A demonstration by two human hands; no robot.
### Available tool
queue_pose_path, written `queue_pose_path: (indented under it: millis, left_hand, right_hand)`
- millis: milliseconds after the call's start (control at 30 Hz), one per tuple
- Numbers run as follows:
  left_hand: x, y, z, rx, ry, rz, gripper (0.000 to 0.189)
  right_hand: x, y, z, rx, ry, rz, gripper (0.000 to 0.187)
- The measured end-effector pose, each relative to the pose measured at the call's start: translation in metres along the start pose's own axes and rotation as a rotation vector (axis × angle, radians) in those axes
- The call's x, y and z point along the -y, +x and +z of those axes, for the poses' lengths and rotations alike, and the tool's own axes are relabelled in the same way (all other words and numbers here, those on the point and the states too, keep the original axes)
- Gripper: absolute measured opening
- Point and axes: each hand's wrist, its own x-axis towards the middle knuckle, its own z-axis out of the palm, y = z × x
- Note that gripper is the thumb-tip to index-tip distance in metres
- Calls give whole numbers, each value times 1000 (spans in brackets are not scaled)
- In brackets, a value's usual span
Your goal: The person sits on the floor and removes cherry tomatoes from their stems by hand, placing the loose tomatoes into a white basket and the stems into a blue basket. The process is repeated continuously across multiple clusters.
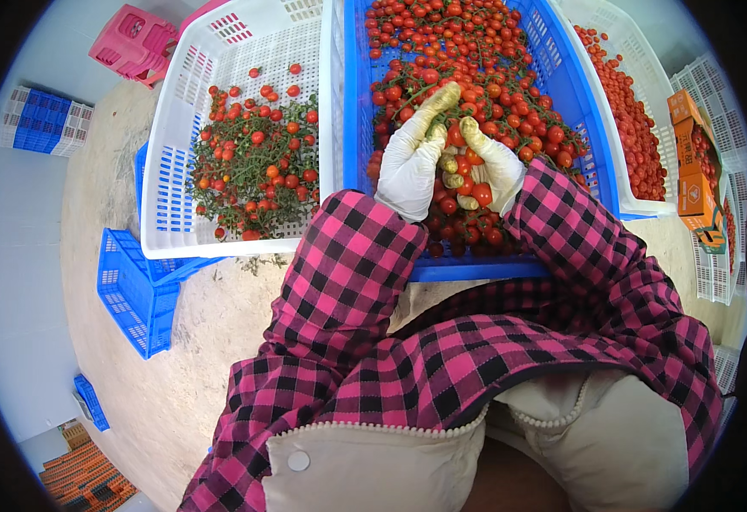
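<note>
My left hand, in a white glove stained yellow-brown at the fingertips, has its thumb and forefinger around a bit of green tomato stem. Close beside it, my right hand, gloved the same way, is cupped around several red and orange cherry tomatoes. Both hands are over a blue plastic crate holding many cherry tomatoes on the vine. The fingers partly hide the held fruit and stem.
Left stands a white plastic crate with green stems and scattered tomatoes. Loose tomatoes fill part of another white crate on the right, near an orange cardboard box. Blue crates and stacked pink stools are on the left.
</note>
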Motion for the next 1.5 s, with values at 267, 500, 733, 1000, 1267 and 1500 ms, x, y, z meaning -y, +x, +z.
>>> queue_pose_path:
  millis: [267, 500, 733, 1000, 1267, 1500]
  left_hand:
    - [2, 2, -1, -169, -351, -160, 32]
    - [-2, -2, 4, 39, -105, -238, 39]
    - [-9, 1, 4, 70, -542, -305, 37]
    - [-19, 12, -38, -535, -260, -155, 31]
    - [-39, 7, -120, -1374, -9, -188, 86]
    - [-44, 13, -106, -1351, 4, -17, 77]
  right_hand:
    - [-2, 8, -3, -50, -133, -36, 31]
    - [-12, 8, -10, 27, 9, 62, 33]
    - [-5, 2, -5, 116, -133, -150, 32]
    - [8, -16, 9, -5, -626, -398, 35]
    - [73, -68, -55, -392, -755, -588, 32]
    - [192, -113, -188, -1242, -1421, -512, 41]
